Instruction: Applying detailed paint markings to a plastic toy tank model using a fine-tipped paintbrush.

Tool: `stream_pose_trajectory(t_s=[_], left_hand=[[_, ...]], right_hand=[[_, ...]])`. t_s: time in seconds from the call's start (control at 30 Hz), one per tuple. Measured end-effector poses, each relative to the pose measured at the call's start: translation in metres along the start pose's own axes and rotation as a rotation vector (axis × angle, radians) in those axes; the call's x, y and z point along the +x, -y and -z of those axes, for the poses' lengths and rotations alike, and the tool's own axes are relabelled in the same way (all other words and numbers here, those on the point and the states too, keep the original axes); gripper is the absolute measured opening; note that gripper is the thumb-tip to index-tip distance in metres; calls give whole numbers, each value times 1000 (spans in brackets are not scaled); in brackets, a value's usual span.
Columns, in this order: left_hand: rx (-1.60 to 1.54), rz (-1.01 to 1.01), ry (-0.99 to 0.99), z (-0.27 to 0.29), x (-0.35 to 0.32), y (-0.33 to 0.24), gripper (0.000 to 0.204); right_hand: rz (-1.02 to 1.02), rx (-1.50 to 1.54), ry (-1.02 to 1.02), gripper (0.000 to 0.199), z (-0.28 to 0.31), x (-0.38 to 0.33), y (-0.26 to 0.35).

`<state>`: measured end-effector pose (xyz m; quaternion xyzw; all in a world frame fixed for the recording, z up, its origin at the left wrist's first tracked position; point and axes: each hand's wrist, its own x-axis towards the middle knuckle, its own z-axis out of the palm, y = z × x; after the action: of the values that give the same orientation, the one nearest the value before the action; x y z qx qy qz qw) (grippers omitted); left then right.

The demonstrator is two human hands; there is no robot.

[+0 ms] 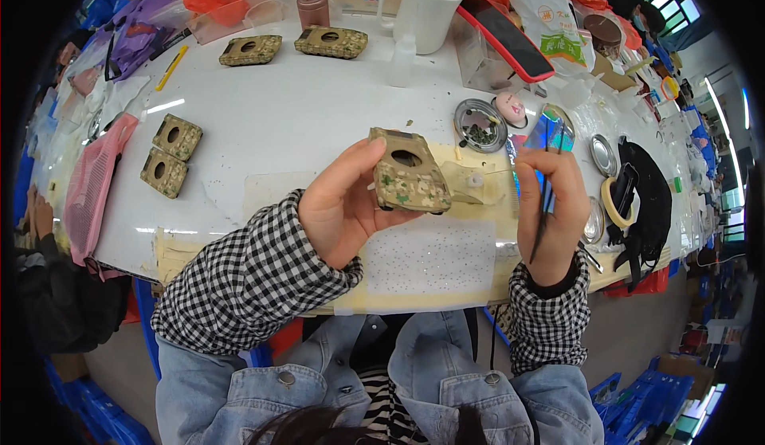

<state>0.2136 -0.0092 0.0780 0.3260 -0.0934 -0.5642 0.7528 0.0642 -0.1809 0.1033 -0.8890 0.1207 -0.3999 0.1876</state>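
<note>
On the white surface [295, 114], a pink basket [100, 182] lies at nine o'clock, followed by two camouflage shells [177, 137] just past nine and two more [331, 41] at eleven. At centre, the left of the two hands [339, 218] grips a fifth shell [414, 186], tilted, its oval opening upward, thumb upon the edge. A round tin [480, 126] of dark bits stands toward two o'clock; at three, the right hand [554, 206], fingers curled narrow, holds dark tweezers [541, 228].
</note>
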Motion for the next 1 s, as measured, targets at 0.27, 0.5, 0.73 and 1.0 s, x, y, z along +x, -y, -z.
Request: stream_pose_trajectory(t_s=[0.27, 0.5, 0.73, 1.0], left_hand=[[-70, -47, 21, -1, 3, 0, 46], [-62, -57, 40, 2, 2, 2, 48], [-106, -27, 102, 3, 2, 3, 50], [-111, -20, 65, 0, 2, 3, 52]], right_hand=[[69, -116, 153, 19, -4, -9, -9], [-202, 187, 185, 61, 36, -43, 0], [-557, 666, 405, 24, 42, -85, -19], [-781, 765, 268, 15, 24, -85, -19]])
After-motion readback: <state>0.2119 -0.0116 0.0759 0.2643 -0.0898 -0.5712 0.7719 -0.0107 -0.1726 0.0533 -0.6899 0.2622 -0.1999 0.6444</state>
